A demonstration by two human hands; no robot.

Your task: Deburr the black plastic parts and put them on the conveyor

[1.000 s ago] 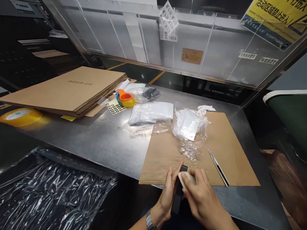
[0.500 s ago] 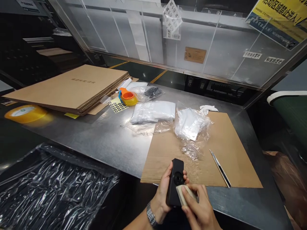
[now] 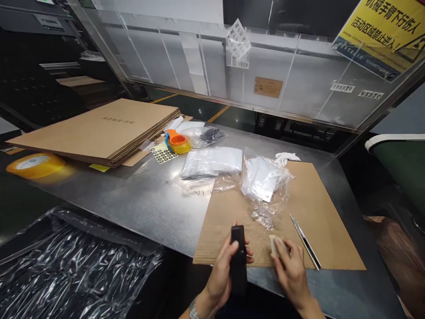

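My left hand is closed around a black rectangular device, held upright near the table's front edge with a narrow side facing me. Between the thumb and fingers of my right hand is a small cream-coloured pad, apart from the device and over the cardboard sheet. A utility knife lies on the cardboard just right of my right hand. Beyond both hands rests a clear plastic bag with white packets.
A stack of flat cardboard covers the table's left end, beside a yellow tape roll. An orange tape dispenser, a sticker sheet, bagged white pouches and a white glove lie farther back. A black-lined bin stands front left.
My right hand has moved the pad off the device and to the right. My left hand has turned the device, so its round part no longer shows.
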